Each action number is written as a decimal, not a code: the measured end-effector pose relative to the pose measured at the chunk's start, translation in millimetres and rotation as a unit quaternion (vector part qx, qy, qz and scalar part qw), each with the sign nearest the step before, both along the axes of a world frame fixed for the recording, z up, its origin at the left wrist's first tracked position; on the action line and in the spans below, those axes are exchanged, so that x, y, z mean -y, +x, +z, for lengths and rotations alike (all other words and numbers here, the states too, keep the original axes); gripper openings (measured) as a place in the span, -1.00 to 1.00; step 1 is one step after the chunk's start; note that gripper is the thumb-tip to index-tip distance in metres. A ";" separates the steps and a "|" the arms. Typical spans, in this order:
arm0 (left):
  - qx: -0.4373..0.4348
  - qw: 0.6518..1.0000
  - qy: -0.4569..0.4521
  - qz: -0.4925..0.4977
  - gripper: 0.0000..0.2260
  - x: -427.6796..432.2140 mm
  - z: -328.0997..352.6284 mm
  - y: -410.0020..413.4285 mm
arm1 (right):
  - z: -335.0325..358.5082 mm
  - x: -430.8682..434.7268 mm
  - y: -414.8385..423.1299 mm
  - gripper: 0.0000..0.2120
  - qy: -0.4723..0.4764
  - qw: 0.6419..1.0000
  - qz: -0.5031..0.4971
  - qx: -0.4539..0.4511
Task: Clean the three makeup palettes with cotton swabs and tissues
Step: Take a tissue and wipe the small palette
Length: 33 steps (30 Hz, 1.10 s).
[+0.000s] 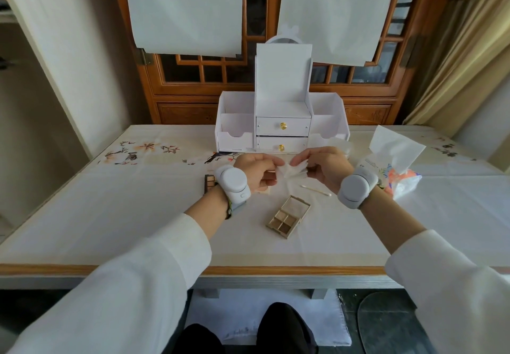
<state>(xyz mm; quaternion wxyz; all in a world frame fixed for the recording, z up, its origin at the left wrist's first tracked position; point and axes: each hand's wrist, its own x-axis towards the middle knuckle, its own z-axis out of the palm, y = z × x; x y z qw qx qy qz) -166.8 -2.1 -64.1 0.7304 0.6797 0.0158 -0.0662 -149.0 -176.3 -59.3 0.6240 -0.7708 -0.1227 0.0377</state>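
L hand (256, 173) & R hand (323, 167) each pinch a crumpled tissue (293, 172) btwn them above the worktop (138, 215), fingers curled. Open palette (288, 215) lies just nearer than the hands, cotton swab (316, 190) near it. Second palette (209, 182) is mostly hidden behind L wristband (233, 182). Beige sliver (265, 190) under L hand: can't tell what. Tissue pack (397, 160) sits right, partly behind R wrist.

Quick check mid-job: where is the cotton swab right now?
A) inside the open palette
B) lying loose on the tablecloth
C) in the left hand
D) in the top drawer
B: the cotton swab lies loose on the tablecloth, while the left hand and right hand pinch a tissue.
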 end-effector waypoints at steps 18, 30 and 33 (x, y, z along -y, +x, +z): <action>-0.022 0.992 0.126 0.016 -0.71 12.4 -22.5 2.0 | -18.8 7.7 7.8 -0.80 -0.005 0.995 -0.076 -0.070; 0.010 0.784 0.606 -0.133 -0.15 15.6 -77.6 -7.8 | -59.5 9.1 14.5 -0.69 -0.320 0.944 -0.081 -0.002; 0.047 0.801 0.583 -0.130 -0.45 7.5 -79.7 -3.1 | -61.7 4.3 13.9 -0.68 -0.375 0.924 -0.061 0.036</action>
